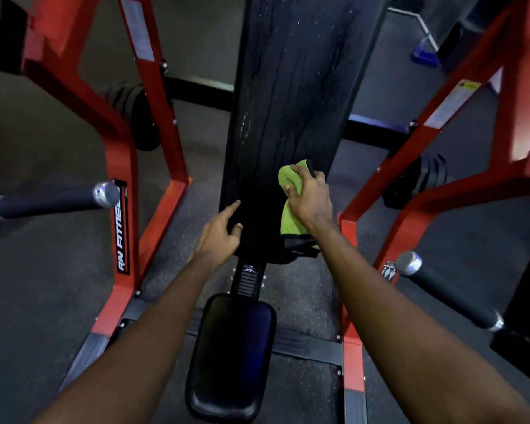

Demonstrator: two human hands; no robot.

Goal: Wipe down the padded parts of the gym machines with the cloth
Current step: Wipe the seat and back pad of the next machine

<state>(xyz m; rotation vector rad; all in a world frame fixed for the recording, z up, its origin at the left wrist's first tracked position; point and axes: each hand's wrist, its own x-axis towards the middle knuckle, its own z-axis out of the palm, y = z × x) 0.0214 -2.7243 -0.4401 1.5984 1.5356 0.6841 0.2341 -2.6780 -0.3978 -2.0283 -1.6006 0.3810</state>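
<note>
The seat pad [231, 356] lay nearest, at 6 o'clock, glossy and black. Whether it had been wiped could not be told.

Above it, close to centre, both hands met the lower end of the back pad [288, 102]. The left hand [219, 231], toward 7 o'clock of the pad's lower end, held nothing. Its index finger lay straight along the pad's left edge and its thumb rested on the pad face (the other fingers were hidden). The right hand [311, 197], toward 5 o'clock, gripped the bunched green cloth [292, 223] and pressed it against the pad's lower right part. A loose tail of the cloth hung below the wrist.

Farther out, toward 12 o'clock, the back pad carried runs of liquid and scattered droplets over its middle and upper face. This suggested that the area had been wetted but not yet wiped dry.

The red frame [126, 166] stood at 9 and 3 o'clock, with a padded handle [49, 201] at 9 o'clock.

Assessment: the task was at an early stage. Most of the back pad, probably the seat pad, and any other machines remained.
</note>
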